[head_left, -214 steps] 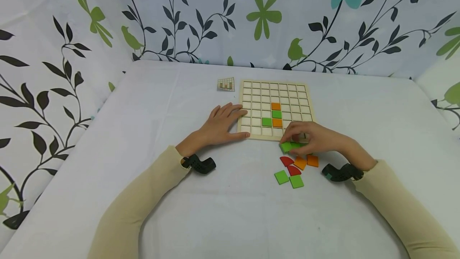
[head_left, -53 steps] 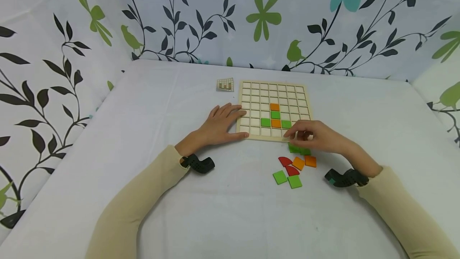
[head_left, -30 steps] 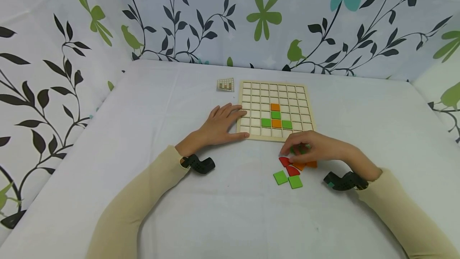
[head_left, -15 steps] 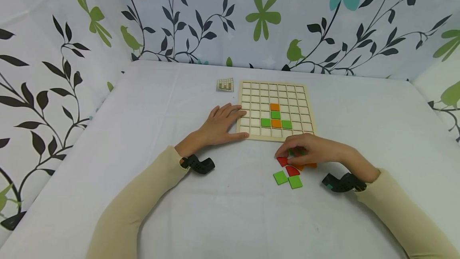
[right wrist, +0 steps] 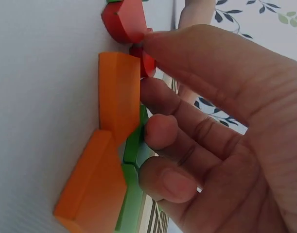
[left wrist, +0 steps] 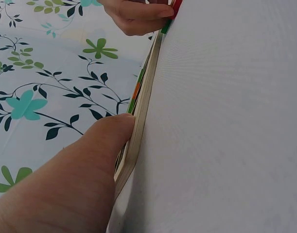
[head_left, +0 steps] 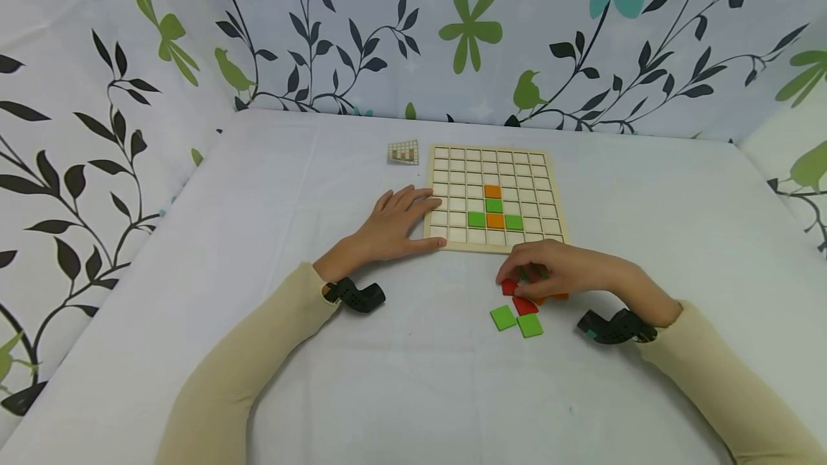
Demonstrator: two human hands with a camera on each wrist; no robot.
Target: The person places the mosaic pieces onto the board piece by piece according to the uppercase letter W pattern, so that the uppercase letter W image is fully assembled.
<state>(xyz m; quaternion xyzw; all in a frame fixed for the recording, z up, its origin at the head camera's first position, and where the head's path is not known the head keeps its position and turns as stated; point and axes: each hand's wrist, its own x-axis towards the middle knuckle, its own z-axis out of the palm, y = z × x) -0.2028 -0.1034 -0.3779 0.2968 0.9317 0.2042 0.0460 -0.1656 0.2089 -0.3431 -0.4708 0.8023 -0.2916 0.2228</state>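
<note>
My left hand lies with spread, straight fingers on the left edge of a wooden grid board; its thumb touches the board's rim. Orange and green square tiles sit in the board's cells, among them a green tile and an orange tile. In front of the board, my right hand pinches a red quarter-circle tile between thumb and fingertips. Close under that hand lie a second red tile, orange tiles and green tiles, partly hidden in the head view.
Two loose green squares lie nearest the person on the white-covered table. A small card with a printed grid rests beyond the left hand. A patterned cloth hangs behind the table.
My right hand sets a green tile into the lower row, withdraws toward the loose pile, then takes hold of a red tile, which shifts and turns slightly. The left hand stays put.
</note>
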